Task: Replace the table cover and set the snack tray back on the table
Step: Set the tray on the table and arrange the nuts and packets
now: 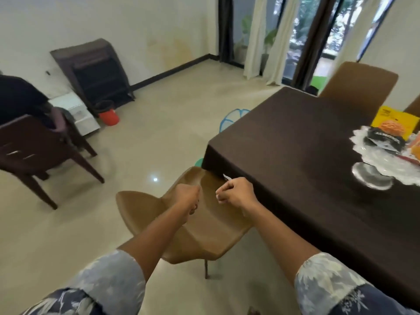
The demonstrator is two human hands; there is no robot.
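Table cover (295, 144) is on: dark brown, flat across the top, draped over the near corner at about 1 o'clock from my hands. Snack tray (372, 176) sits on the cover at 3 o'clock, packets piled in it, partly cut off by the frame edge. By my reading both main steps are done and I'm only fussing with the hem. Both forearms reach forward side by side over the tan chair (204, 235) at 6 o'clock, wrists level, knuckles up. Right hand (236, 194) is just beside the hanging edge, fingers curled tight, pinching a white scrap (218, 197). A white tab (227, 177) shows at the hem at 12 o'clock from that hand; probably a label I'm tucking or pulling. Left hand (187, 197) is at 9 o'clock from the right, near but not touching, curled into a fist. Cannot tell whether it grips anything.
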